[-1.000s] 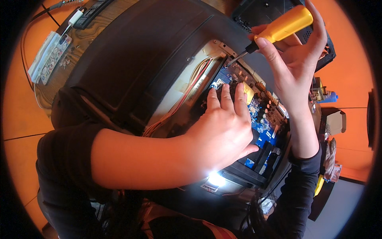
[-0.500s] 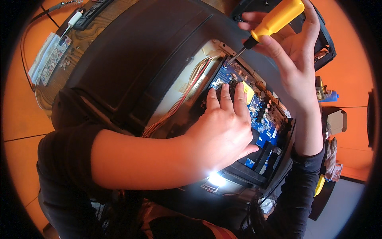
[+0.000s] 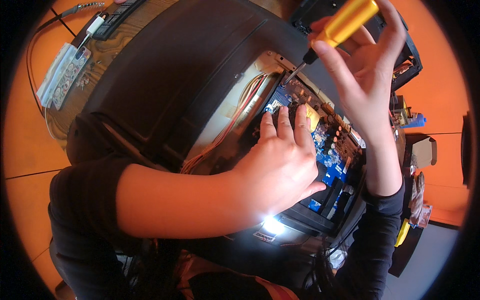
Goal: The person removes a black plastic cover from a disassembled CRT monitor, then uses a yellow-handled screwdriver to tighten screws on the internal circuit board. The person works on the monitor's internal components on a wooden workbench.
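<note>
My right hand (image 3: 367, 82) grips the yellow handle of a screwdriver (image 3: 346, 26), thumb along one side and fingers around the other. Its metal shaft slants down to the upper left corner of a blue circuit board (image 3: 336, 167), where the tip meets the area of a screw hole. My left hand (image 3: 280, 162) lies flat over the board, fingers stretched toward its far side. Beside those fingertips a yellow block (image 3: 312, 118) stands on the board. The board sits inside an opened black device housing (image 3: 175, 65); part of it is hidden beneath my left hand.
A bundle of wires (image 3: 239, 112) runs along the pale inner panel. A bright light (image 3: 272, 225) shines near my left forearm. On the wooden table (image 3: 100, 60) at the left lies a phone in a patterned case (image 3: 72, 75). A small open box (image 3: 425, 151) is at the right.
The screwdriver handle has shifted slightly left and down, its tip at the same corner. My right fingers have changed position around it. My left hand stays in place.
</note>
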Demonstrator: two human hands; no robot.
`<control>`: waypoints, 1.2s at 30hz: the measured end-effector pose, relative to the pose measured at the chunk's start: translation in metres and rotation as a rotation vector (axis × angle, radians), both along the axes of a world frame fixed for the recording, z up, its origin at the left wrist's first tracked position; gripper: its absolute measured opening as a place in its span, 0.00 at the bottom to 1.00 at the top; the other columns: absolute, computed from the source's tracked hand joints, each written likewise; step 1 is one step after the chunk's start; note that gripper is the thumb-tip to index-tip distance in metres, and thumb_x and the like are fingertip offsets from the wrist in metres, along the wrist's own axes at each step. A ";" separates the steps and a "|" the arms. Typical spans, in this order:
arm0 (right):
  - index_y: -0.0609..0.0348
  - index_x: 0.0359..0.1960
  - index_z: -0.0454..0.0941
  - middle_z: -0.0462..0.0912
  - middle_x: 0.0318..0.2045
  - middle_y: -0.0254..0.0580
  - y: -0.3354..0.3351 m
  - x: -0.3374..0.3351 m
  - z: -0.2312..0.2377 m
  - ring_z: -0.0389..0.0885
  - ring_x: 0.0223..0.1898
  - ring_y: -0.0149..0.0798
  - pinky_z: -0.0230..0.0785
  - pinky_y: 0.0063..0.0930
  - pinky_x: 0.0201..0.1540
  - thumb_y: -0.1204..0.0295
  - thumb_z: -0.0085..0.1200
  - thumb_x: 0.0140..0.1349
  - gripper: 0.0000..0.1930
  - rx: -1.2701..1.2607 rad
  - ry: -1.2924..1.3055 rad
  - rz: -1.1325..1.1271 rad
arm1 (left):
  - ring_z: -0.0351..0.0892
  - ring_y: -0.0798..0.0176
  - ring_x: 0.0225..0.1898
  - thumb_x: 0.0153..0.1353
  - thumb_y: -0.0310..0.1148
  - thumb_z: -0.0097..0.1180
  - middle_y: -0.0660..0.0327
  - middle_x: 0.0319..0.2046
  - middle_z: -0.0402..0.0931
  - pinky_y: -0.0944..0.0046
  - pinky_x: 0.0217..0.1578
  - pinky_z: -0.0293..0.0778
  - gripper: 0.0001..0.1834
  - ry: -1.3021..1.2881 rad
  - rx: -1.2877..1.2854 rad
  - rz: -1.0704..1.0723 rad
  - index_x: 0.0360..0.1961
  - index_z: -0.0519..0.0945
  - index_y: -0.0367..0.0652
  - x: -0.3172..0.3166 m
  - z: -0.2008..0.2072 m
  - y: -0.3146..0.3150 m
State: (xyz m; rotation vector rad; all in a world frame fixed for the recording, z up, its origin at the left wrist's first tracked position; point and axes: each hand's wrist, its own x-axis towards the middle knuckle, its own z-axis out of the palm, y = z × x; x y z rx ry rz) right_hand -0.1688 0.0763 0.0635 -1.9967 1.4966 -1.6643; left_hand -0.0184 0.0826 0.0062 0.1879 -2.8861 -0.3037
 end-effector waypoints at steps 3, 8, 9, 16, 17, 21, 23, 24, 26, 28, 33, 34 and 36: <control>0.56 0.66 0.42 0.50 0.63 0.45 -0.005 0.013 0.024 0.75 0.49 0.45 0.78 0.32 0.45 0.84 0.61 0.52 0.45 0.360 -0.282 -0.414 | 0.69 0.35 0.56 0.56 0.60 0.51 0.30 0.56 0.63 0.44 0.54 0.68 0.44 0.007 0.008 0.001 0.50 0.71 0.19 0.000 0.000 0.000; 0.56 0.65 0.44 0.52 0.61 0.47 0.011 -0.006 0.006 0.76 0.47 0.45 0.78 0.33 0.47 0.85 0.59 0.52 0.43 0.039 0.241 -0.192 | 0.69 0.35 0.56 0.57 0.60 0.51 0.29 0.56 0.63 0.43 0.54 0.68 0.44 0.018 0.004 -0.007 0.49 0.71 0.19 0.001 0.000 -0.001; 0.56 0.65 0.44 0.52 0.61 0.47 0.009 -0.009 0.003 0.76 0.48 0.45 0.78 0.33 0.46 0.85 0.59 0.52 0.43 0.020 0.207 -0.128 | 0.69 0.34 0.55 0.57 0.60 0.51 0.29 0.55 0.63 0.43 0.53 0.68 0.44 0.017 0.002 -0.007 0.49 0.71 0.18 0.001 0.000 -0.001; 0.57 0.64 0.46 0.54 0.59 0.46 0.015 -0.008 -0.007 0.75 0.50 0.45 0.79 0.32 0.44 0.85 0.61 0.51 0.42 -0.068 0.210 -0.194 | 0.69 0.34 0.55 0.57 0.60 0.51 0.29 0.55 0.63 0.44 0.54 0.68 0.44 0.014 -0.004 -0.006 0.49 0.71 0.19 0.000 0.001 0.000; 0.57 0.64 0.46 0.53 0.60 0.46 0.011 -0.005 -0.009 0.75 0.50 0.45 0.79 0.32 0.44 0.85 0.61 0.51 0.43 -0.074 0.215 -0.210 | 0.69 0.35 0.55 0.57 0.60 0.51 0.29 0.56 0.63 0.44 0.54 0.68 0.44 0.019 0.001 -0.006 0.50 0.71 0.19 0.001 0.001 0.000; 0.56 0.65 0.44 0.51 0.62 0.46 0.009 0.005 -0.011 0.74 0.51 0.46 0.80 0.31 0.43 0.84 0.61 0.51 0.44 -0.065 0.100 -0.193 | 0.69 0.35 0.56 0.57 0.60 0.51 0.30 0.56 0.63 0.44 0.54 0.68 0.44 -0.015 -0.013 -0.011 0.50 0.70 0.19 0.001 0.000 0.000; 0.56 0.65 0.43 0.50 0.63 0.46 0.013 0.006 -0.006 0.75 0.50 0.46 0.79 0.33 0.45 0.84 0.61 0.52 0.44 -0.031 0.001 -0.154 | 0.69 0.35 0.56 0.56 0.60 0.51 0.30 0.56 0.63 0.44 0.54 0.68 0.44 -0.004 -0.001 -0.001 0.50 0.71 0.19 0.000 0.001 0.000; 0.56 0.66 0.43 0.50 0.63 0.47 0.016 0.006 -0.004 0.75 0.50 0.46 0.79 0.34 0.46 0.84 0.60 0.52 0.44 0.001 0.094 -0.234 | 0.69 0.35 0.56 0.56 0.60 0.51 0.30 0.56 0.63 0.44 0.54 0.68 0.44 -0.014 -0.010 -0.005 0.50 0.71 0.20 0.000 0.001 0.000; 0.55 0.66 0.42 0.49 0.64 0.47 0.019 0.004 -0.002 0.76 0.49 0.46 0.78 0.36 0.48 0.83 0.60 0.53 0.45 -0.022 0.098 -0.297 | 0.69 0.35 0.56 0.56 0.60 0.51 0.30 0.56 0.63 0.44 0.54 0.68 0.44 0.003 0.001 0.003 0.50 0.71 0.20 0.000 0.001 0.001; 0.54 0.67 0.40 0.49 0.64 0.48 0.012 -0.002 -0.001 0.77 0.46 0.45 0.78 0.36 0.46 0.84 0.59 0.53 0.46 -0.042 0.134 -0.123 | 0.69 0.36 0.56 0.56 0.60 0.51 0.30 0.56 0.63 0.44 0.54 0.68 0.44 0.005 0.000 0.007 0.49 0.71 0.20 0.001 0.000 0.000; 0.56 0.67 0.36 0.47 0.65 0.49 0.022 -0.001 -0.003 0.80 0.39 0.45 0.77 0.36 0.45 0.86 0.57 0.54 0.46 0.108 0.089 -0.143 | 0.69 0.35 0.56 0.56 0.60 0.51 0.31 0.56 0.63 0.44 0.54 0.68 0.44 0.002 -0.016 0.002 0.49 0.71 0.20 0.000 0.001 0.001; 0.56 0.67 0.36 0.47 0.65 0.49 0.022 0.001 -0.005 0.80 0.39 0.45 0.77 0.36 0.45 0.86 0.56 0.54 0.46 0.022 0.073 -0.181 | 0.69 0.35 0.56 0.56 0.60 0.51 0.30 0.56 0.63 0.44 0.54 0.68 0.44 0.007 -0.004 0.004 0.49 0.71 0.20 0.000 0.001 0.001; 0.56 0.68 0.36 0.47 0.65 0.49 0.027 0.000 0.000 0.79 0.41 0.45 0.77 0.37 0.46 0.85 0.56 0.55 0.46 0.090 0.184 -0.176 | 0.69 0.35 0.56 0.56 0.60 0.51 0.30 0.56 0.63 0.44 0.54 0.68 0.44 -0.008 -0.004 -0.008 0.49 0.71 0.20 0.000 0.001 0.000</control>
